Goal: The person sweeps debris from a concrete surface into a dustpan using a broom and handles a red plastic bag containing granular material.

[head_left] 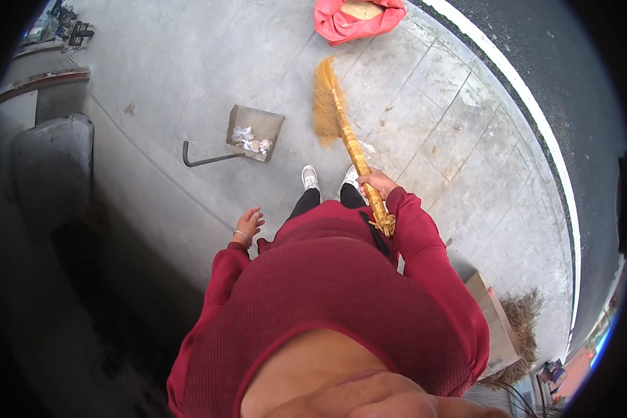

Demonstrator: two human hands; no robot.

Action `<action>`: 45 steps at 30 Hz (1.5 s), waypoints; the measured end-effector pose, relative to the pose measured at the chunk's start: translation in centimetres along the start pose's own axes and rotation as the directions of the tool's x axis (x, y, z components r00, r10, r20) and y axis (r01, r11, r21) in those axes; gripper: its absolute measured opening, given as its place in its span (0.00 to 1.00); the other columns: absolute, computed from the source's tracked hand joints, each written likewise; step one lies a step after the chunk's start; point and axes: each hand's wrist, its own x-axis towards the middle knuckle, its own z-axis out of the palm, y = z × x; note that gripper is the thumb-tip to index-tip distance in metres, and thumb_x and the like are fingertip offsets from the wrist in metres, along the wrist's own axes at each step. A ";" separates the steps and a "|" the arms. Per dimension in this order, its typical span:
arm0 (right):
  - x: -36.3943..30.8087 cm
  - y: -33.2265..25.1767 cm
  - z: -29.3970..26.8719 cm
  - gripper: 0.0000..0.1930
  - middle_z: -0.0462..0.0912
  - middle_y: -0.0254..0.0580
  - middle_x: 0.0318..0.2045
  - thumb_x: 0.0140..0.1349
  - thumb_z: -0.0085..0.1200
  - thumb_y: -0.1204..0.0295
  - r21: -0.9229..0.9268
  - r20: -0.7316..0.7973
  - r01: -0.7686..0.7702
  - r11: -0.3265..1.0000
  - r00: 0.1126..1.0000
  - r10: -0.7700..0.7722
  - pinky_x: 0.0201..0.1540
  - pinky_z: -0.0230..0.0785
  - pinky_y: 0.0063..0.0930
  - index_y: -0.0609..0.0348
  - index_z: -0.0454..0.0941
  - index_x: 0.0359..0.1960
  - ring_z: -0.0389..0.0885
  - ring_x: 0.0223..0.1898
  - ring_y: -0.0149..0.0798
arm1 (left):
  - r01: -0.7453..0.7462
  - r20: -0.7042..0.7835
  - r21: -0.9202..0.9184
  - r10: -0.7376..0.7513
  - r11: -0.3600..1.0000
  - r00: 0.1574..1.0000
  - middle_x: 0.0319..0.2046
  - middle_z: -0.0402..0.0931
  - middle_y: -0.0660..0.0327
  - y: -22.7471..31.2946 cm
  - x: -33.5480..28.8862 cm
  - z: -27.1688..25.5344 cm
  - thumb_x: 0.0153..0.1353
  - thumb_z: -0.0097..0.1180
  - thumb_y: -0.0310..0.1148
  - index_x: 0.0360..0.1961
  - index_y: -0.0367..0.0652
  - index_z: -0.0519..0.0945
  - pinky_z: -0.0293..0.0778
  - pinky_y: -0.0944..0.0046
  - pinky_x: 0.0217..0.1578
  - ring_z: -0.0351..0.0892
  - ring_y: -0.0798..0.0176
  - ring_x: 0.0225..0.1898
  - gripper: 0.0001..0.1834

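Note:
My right hand (377,182) is wrapped round the yellow bound handle of a straw broom (332,104). The broom slants away from me, its bushy golden bristles over the pavement ahead and its tied handle end near my waist. My left hand (249,221), with a bracelet at the wrist, hangs beside my hip with nothing in it, its fingers slightly curled and apart. Ahead of that hand a metal dustpan (259,119) rests on the ground with crumpled whitish litter (247,141) in it. Its dark bent handle (212,160) points to the left.
A red sack (361,31) with grainy, tan contents stands open at the far edge. Along the right runs a white road line (536,111) beside dark asphalt. At lower right are a cardboard box (494,327) and dry straw (524,317). A dark metal panel (54,164) stands left.

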 end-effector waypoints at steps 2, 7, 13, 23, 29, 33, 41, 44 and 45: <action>2.5 0.0 -1.2 0.15 0.69 0.38 0.15 0.48 0.51 0.80 -0.121 -0.045 -0.050 0.991 0.998 0.045 0.12 0.66 0.27 0.60 0.64 0.38 0.69 0.12 0.32 | 0.007 -0.019 0.009 -0.007 1.000 1.000 0.50 0.68 0.59 0.1 -0.2 -0.5 0.60 0.42 0.39 0.56 0.49 0.64 0.67 0.61 0.42 0.71 0.60 0.46 0.21; 3.2 -1.0 -4.1 0.18 0.69 0.39 0.15 0.49 0.51 0.79 -0.159 -0.132 -0.059 0.986 0.991 0.038 0.12 0.64 0.29 0.57 0.63 0.43 0.68 0.11 0.33 | -0.020 -0.114 -0.017 0.018 1.000 0.993 0.50 0.69 0.60 0.1 -0.3 -3.0 0.60 0.42 0.39 0.57 0.51 0.63 0.67 0.61 0.40 0.72 0.63 0.45 0.22; -0.8 -2.8 -3.9 0.20 0.69 0.38 0.15 0.48 0.49 0.82 -0.054 -0.285 0.020 0.998 0.958 -0.035 0.12 0.64 0.28 0.58 0.62 0.45 0.69 0.12 0.33 | -0.032 -0.339 -0.065 0.008 0.997 0.941 0.57 0.58 0.53 1.6 2.4 -5.6 0.55 0.48 0.35 0.63 0.50 0.46 0.66 0.56 0.45 0.69 0.55 0.48 0.36; 1.9 -13.6 11.3 0.25 0.68 0.36 0.16 0.48 0.50 0.79 -0.182 -0.144 0.069 0.981 0.985 -0.096 0.12 0.64 0.24 0.56 0.63 0.51 0.68 0.12 0.29 | -0.056 -0.721 0.298 0.263 0.953 0.641 0.60 0.37 0.36 8.1 10.3 -13.8 0.43 0.58 0.27 0.63 0.40 0.37 0.46 0.50 0.60 0.43 0.39 0.61 0.51; 16.7 -24.3 20.6 0.20 0.69 0.37 0.18 0.49 0.49 0.79 -0.101 -0.075 0.145 0.984 0.985 -0.153 0.13 0.65 0.24 0.57 0.63 0.46 0.68 0.13 0.30 | -0.174 -0.598 0.422 0.417 0.890 0.684 0.60 0.39 0.38 7.5 15.0 -17.8 0.40 0.58 0.26 0.62 0.37 0.37 0.41 0.51 0.62 0.38 0.40 0.63 0.52; 27.4 -30.2 23.4 0.15 0.69 0.39 0.19 0.52 0.49 0.76 0.109 -0.072 0.157 0.982 0.986 -0.150 0.15 0.66 0.23 0.58 0.62 0.41 0.69 0.15 0.31 | -0.227 -0.508 0.404 0.424 0.886 0.750 0.60 0.44 0.42 9.1 16.0 -19.4 0.39 0.59 0.28 0.62 0.37 0.40 0.43 0.55 0.62 0.42 0.43 0.63 0.51; 28.7 -23.5 18.6 0.12 0.69 0.38 0.21 0.56 0.48 0.67 0.656 0.056 -0.115 0.746 0.993 0.104 0.17 0.65 0.20 0.56 0.60 0.37 0.68 0.17 0.29 | -0.188 -0.421 0.395 0.359 0.900 0.833 0.59 0.47 0.41 10.5 17.3 -20.9 0.41 0.58 0.28 0.61 0.34 0.42 0.48 0.55 0.60 0.48 0.42 0.61 0.48; 22.4 -19.2 18.4 0.11 0.68 0.37 0.22 0.56 0.49 0.68 0.784 0.177 -0.176 0.595 0.983 0.057 0.17 0.64 0.19 0.53 0.60 0.38 0.67 0.17 0.28 | -0.241 -0.409 0.296 0.351 0.924 0.842 0.59 0.48 0.41 8.1 20.2 -22.3 0.43 0.57 0.30 0.61 0.33 0.43 0.50 0.55 0.59 0.50 0.42 0.60 0.47; 20.4 -18.5 18.8 0.12 0.68 0.37 0.23 0.56 0.49 0.69 0.817 0.206 -0.199 0.541 0.977 0.049 0.18 0.63 0.19 0.52 0.60 0.38 0.66 0.18 0.28 | -0.232 -0.411 0.336 0.363 0.913 0.836 0.58 0.49 0.41 8.5 20.3 -22.1 0.44 0.57 0.31 0.60 0.33 0.45 0.50 0.56 0.59 0.51 0.42 0.60 0.45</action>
